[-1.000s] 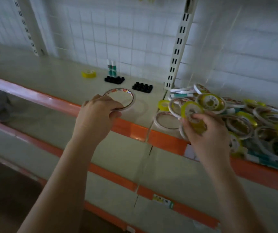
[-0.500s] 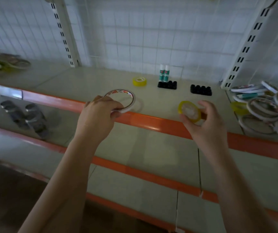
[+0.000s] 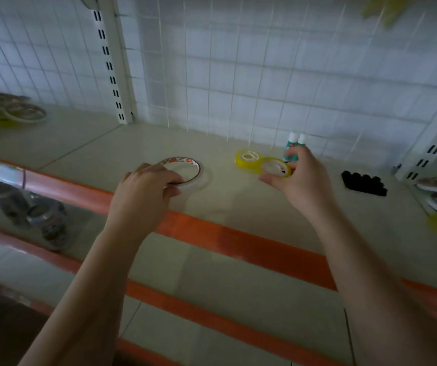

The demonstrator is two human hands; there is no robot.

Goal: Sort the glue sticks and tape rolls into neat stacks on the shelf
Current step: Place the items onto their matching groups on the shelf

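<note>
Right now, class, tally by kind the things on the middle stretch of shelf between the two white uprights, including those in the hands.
Yellow tape rolls: 2
Large white tape rings: 1
Glue sticks: 2
Black holders: 1
Total: 6

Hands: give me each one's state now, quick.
Left hand: fingers grip the wide white tape ring.
Right hand: fingers pinch a yellow tape roll.

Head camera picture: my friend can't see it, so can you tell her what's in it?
Two bare hands reach over a beige shelf with an orange front edge: the left hand holds a big thin tape ring, and the right hand holds a small yellow tape roll right beside another yellow roll. Two glue sticks stand behind.
</note>
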